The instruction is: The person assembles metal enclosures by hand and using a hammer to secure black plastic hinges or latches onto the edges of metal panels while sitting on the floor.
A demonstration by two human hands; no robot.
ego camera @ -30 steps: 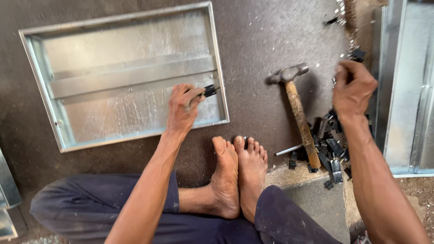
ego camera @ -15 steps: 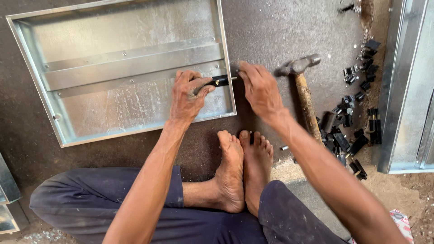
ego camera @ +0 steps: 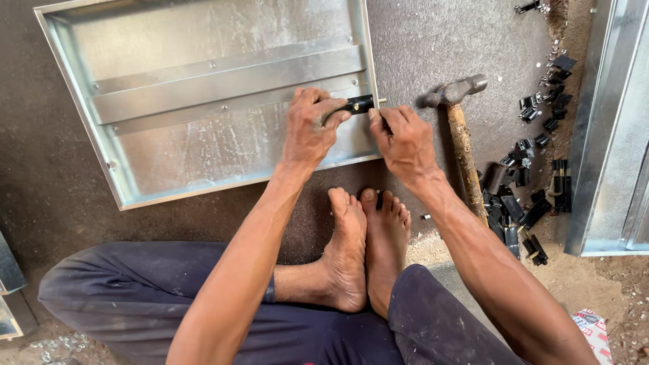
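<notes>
A shallow galvanised metal tray [ego camera: 169, 40] with a riveted crossbar lies on the dark floor in front of me. My left hand [ego camera: 307, 128] pinches a small black clip [ego camera: 357, 104] against the tray's right rim. My right hand [ego camera: 402, 138] rests just right of the rim, its fingertips touching the clip's outer end, where a small pale pin sticks out. A hammer [ego camera: 460, 128] with a wooden handle lies on the floor immediately right of my right hand.
Several loose black clips [ego camera: 524, 196] are scattered on the floor to the right of the hammer. Another metal panel [ego camera: 612, 135] stands along the right edge. My bare feet [ego camera: 368, 250] and crossed legs sit below the tray.
My right hand left the clip pile at the far right and came across to the tray rim, meeting the left hand at the black clip. The left hand stayed on the clip.
</notes>
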